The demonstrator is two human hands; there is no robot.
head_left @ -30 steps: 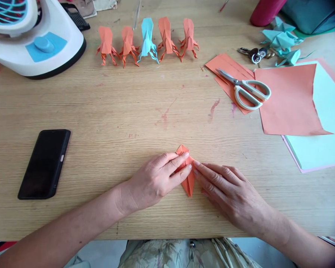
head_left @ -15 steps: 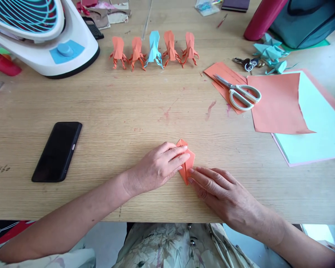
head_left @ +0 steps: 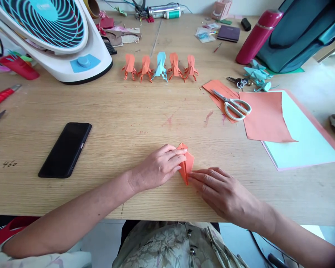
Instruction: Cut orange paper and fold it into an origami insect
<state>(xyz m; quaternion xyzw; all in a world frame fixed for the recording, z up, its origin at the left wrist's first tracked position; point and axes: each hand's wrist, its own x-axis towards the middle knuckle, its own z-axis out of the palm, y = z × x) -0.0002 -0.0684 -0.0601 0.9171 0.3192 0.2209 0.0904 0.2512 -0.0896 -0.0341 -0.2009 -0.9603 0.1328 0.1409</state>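
A small piece of folded orange paper (head_left: 189, 161), kite-shaped with a crease down its middle, lies flat near the table's front edge. My left hand (head_left: 163, 166) comes in from the left, its fingers bent over the paper's upper left part and holding it down. On the other side, my right hand (head_left: 222, 190) has its fingers pressed together, with the tips gripping the lower right edge of the paper close to its point. Its thumb is mostly hidden beneath the fingers.
Several folded paper figures (head_left: 174, 66) stand in a row at the back. Scissors (head_left: 236, 106) rest on orange sheets (head_left: 264, 113) to the right. A black phone (head_left: 65, 149) lies left, below a white fan (head_left: 86, 70). A red bottle (head_left: 258, 37) stands beside a teal bag (head_left: 293, 41).
The head view has tilted up, bringing more of the table's back into sight. Both hands stay at the folded paper, with the right fingertips shifted slightly along its lower edge.
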